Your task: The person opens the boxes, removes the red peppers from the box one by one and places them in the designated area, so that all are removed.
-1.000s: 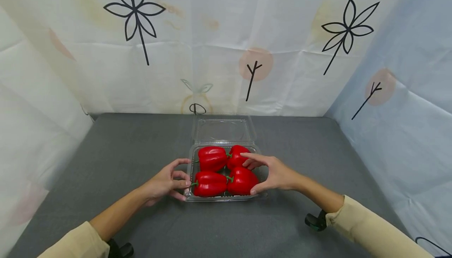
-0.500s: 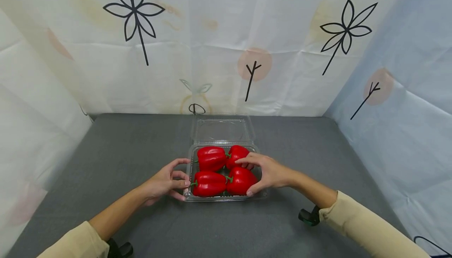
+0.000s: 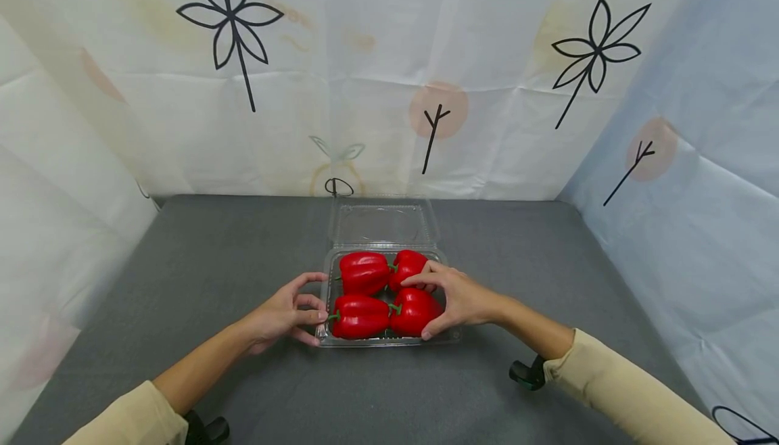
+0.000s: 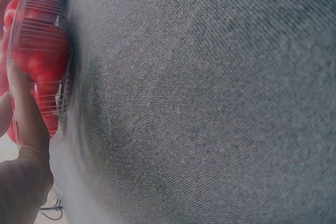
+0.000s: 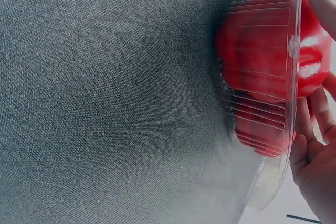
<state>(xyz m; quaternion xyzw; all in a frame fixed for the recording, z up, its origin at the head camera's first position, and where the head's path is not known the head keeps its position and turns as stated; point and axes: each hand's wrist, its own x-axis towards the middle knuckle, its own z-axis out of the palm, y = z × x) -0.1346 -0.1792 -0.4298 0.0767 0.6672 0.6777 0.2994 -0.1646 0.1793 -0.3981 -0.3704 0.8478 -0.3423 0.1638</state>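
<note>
Several shiny red bell peppers lie in a clear plastic clamshell container (image 3: 389, 343). My right hand (image 3: 453, 299) grips the front right bell pepper (image 3: 414, 313), with the thumb at its near side and the fingers at its far side. The right wrist view shows this bell pepper (image 5: 315, 51) above the rim, between the thumb and fingers of the right hand (image 5: 320, 166). At the container's left rim, the spread fingers of my left hand (image 3: 286, 313) rest next to the front left bell pepper (image 3: 360, 316). Two more, a back left bell pepper (image 3: 364, 272) and a back right bell pepper (image 3: 406, 268), lie behind.
The container's hinged lid (image 3: 385, 224) stands raised behind the peppers. A grey cloth (image 3: 243, 242) covers the table. White patterned fabric (image 3: 377, 93) hangs along the back and both sides.
My right hand has moved slightly left and its thumb and fingers have closed in around the front right bell pepper. The left hand stays at the container's left rim.
</note>
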